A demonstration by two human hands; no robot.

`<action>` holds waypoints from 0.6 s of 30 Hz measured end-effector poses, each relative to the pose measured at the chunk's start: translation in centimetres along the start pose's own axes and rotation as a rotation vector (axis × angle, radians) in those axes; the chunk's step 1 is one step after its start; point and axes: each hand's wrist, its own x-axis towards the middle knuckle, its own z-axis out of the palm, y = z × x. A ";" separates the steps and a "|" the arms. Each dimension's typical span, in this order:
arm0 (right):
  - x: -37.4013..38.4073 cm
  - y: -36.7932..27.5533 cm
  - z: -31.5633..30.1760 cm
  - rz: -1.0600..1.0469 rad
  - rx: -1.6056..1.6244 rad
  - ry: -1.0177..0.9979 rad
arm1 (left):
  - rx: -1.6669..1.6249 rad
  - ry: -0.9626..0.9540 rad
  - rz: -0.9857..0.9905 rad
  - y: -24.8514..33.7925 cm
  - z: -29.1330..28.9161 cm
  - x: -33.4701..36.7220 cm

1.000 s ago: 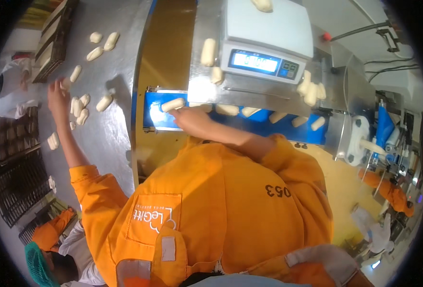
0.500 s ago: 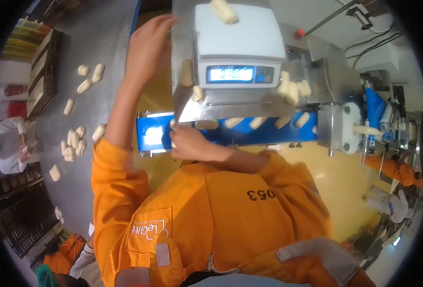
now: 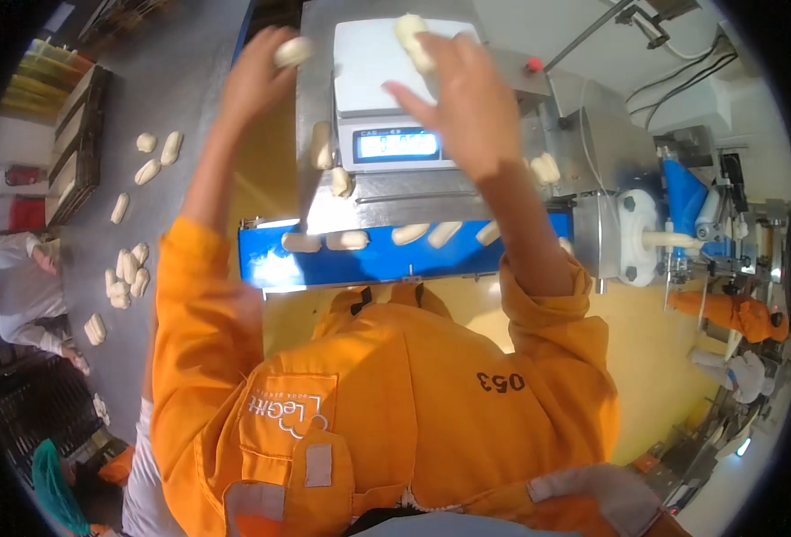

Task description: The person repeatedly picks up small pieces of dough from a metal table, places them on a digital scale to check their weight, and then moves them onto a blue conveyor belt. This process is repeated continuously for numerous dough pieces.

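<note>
My left hand [image 3: 257, 76] is raised beside the left of a white digital scale [image 3: 386, 85] and holds a pale dough piece [image 3: 293, 51] at its fingertips. My right hand [image 3: 467, 98] reaches over the scale's platform and grips another dough piece [image 3: 413, 40] above it. Both arms are in orange sleeves. Below the scale, a blue conveyor belt [image 3: 369, 259] carries several dough pieces [image 3: 351, 240] in a row. More dough pieces cling to the steel housing [image 3: 324, 148] left of the scale's display.
A steel table [image 3: 172, 107] on the left holds several scattered dough pieces [image 3: 127, 273] and stacked trays [image 3: 78, 148]. A person in white [image 3: 20, 286] works at its left edge. Machinery with blue rollers [image 3: 682, 197] stands at right; a person in orange [image 3: 735, 313] is beyond it.
My left hand left the table, swung right and up to the scale with a dough piece. My right hand rose from the belt to above the scale, holding dough.
</note>
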 end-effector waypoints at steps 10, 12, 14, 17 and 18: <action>-23.8 -10.9 18.8 -0.011 0.499 -0.925 | 1.098 -0.249 -0.798 -19.6 -27.3 -38.9; -25.2 -12.7 23.6 -0.061 0.338 -0.882 | 1.202 -0.265 -1.013 -16.9 -23.8 -36.6; -25.1 -14.4 27.7 -0.169 0.226 -1.004 | 1.104 -0.220 -0.835 -13.6 -20.5 -31.7; -28.1 -16.4 36.7 -0.173 0.090 -0.702 | 0.625 0.025 -0.293 -8.4 -11.6 -18.9; -27.1 -16.5 38.1 -0.220 -0.017 -0.698 | 0.461 -0.030 -0.250 -3.5 -8.8 -13.0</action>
